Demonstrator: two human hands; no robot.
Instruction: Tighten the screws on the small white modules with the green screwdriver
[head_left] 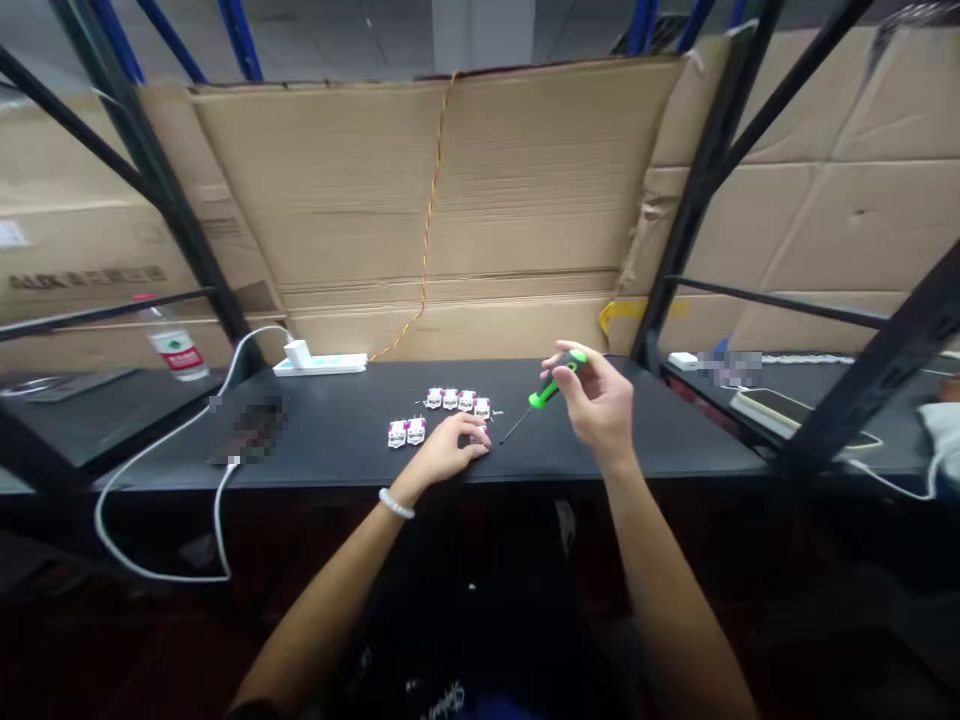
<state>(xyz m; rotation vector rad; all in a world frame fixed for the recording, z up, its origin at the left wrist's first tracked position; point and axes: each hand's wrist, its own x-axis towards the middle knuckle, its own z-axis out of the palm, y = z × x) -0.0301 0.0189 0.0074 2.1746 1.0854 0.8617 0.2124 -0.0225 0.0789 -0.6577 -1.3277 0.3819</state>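
Note:
My right hand [600, 405] is wrapped round the handle of a green and black screwdriver [546, 392]. The thin shaft slants down to the left, its tip close to the table top beside my left fingertips. My left hand [448, 448] rests low on the table with its fingers curled together. A purplish sliver shows at those fingertips, but what it belongs to is hidden. Just beyond the left hand stands a row of several small white and purple parts [450, 399]. Two more such parts [406, 432] sit side by side to its left.
A white power strip [330, 364] with a plugged charger lies at the back left. Its white cable [150, 440] loops over the front edge to a blurred dark object [251, 430]. A water bottle [178, 345] stands left, beyond the black rack post. Cardboard [525, 190] walls the back.

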